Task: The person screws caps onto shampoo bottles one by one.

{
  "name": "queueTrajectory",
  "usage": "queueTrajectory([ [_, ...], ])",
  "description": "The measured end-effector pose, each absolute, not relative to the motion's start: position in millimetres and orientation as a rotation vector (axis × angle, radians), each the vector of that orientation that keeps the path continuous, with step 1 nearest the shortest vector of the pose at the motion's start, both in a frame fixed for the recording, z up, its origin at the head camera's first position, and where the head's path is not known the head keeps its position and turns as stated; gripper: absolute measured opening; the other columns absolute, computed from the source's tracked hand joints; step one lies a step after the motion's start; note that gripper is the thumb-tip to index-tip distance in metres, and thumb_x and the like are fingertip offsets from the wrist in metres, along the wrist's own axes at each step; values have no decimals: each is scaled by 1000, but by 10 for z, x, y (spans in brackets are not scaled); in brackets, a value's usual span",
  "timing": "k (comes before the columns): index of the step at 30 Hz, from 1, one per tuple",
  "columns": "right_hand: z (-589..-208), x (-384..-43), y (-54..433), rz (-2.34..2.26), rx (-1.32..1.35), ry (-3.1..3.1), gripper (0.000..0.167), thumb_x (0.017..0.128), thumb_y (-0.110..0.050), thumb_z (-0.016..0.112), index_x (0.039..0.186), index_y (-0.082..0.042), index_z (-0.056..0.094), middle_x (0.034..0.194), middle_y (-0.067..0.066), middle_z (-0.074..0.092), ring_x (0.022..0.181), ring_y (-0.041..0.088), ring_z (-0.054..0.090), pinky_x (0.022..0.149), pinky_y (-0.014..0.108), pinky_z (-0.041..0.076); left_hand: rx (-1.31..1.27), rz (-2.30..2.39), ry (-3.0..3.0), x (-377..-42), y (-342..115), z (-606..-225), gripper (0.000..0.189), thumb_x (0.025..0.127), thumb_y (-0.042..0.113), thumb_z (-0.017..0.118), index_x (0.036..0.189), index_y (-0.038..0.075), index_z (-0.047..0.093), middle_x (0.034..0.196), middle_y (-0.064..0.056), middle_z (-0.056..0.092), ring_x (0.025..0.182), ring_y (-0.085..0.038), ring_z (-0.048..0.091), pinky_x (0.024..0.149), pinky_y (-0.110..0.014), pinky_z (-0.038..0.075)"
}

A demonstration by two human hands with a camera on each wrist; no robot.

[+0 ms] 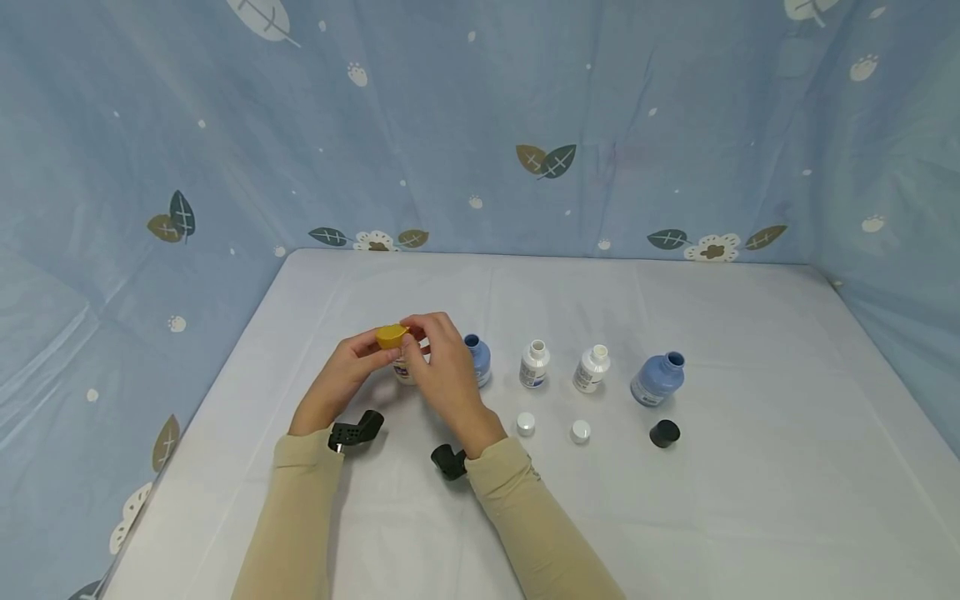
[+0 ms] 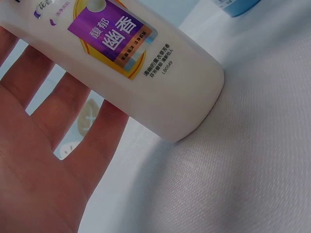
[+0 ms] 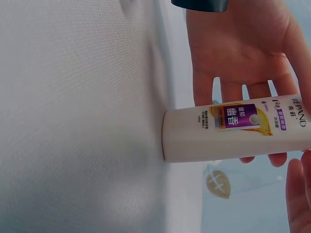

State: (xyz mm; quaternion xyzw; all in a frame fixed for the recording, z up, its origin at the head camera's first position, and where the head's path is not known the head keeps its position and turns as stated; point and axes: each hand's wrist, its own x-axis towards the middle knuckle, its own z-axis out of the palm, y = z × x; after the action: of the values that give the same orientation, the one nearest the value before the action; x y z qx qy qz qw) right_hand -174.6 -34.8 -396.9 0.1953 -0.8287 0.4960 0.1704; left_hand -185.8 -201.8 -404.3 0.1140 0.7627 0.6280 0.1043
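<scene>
A white body-wash bottle (image 2: 194, 82) with a purple and gold label stands upright on the table, its yellow cap (image 1: 391, 336) on top. My left hand (image 1: 337, 379) holds the bottle near its upper part; its fingers pass behind the body in the right wrist view. From the right, my right hand (image 1: 447, 367) pinches the yellow cap between thumb and fingers. In the right wrist view only some fingertips (image 3: 296, 189) of that hand show, and the cap is out of frame. Close to the right hand stands an uncapped blue bottle (image 1: 481, 367), partly hidden.
Two open white bottles (image 1: 534, 364) and another open blue bottle (image 1: 657, 380) stand in a row to the right. In front of them lie two white caps (image 1: 526, 424) and a black cap (image 1: 664, 433). A patterned blue curtain (image 1: 480, 108) surrounds the white table (image 1: 750, 433).
</scene>
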Motion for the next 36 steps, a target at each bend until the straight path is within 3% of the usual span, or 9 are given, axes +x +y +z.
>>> queueTrajectory([
  [8,-3965,-1738,-354,1363,516,-2377,19,91,-16,47,106,-14,58,97,-4,52,82,5,48,70,17,42,328,1856,2250,-1938,-2075,-4189,36,87,18,58,120,3,53,116,-6,54,105,-19,47,90,-36,36],
  [16,-3972,-1742,-352,1335,524,-2369,20,89,-12,49,105,-14,60,92,-5,52,79,4,48,69,16,42,344,1866,2231,-1985,-2111,-4279,44,84,27,62,123,9,53,118,-6,54,106,-22,45,90,-37,36],
  [28,-3988,-1754,-354,1298,603,-2357,33,86,-9,50,116,-19,60,110,-4,51,98,5,48,77,16,41,371,1904,2208,-1975,-2111,-4269,40,85,21,61,122,7,54,108,-5,57,95,-21,49,84,-31,41],
  [36,-3979,-1756,-346,1307,626,-2324,29,87,-11,52,114,-17,61,111,-3,52,101,7,47,77,15,42,375,1916,2201,-1964,-2106,-4244,40,86,18,61,124,7,53,102,-4,58,87,-20,51,83,-33,42],
])
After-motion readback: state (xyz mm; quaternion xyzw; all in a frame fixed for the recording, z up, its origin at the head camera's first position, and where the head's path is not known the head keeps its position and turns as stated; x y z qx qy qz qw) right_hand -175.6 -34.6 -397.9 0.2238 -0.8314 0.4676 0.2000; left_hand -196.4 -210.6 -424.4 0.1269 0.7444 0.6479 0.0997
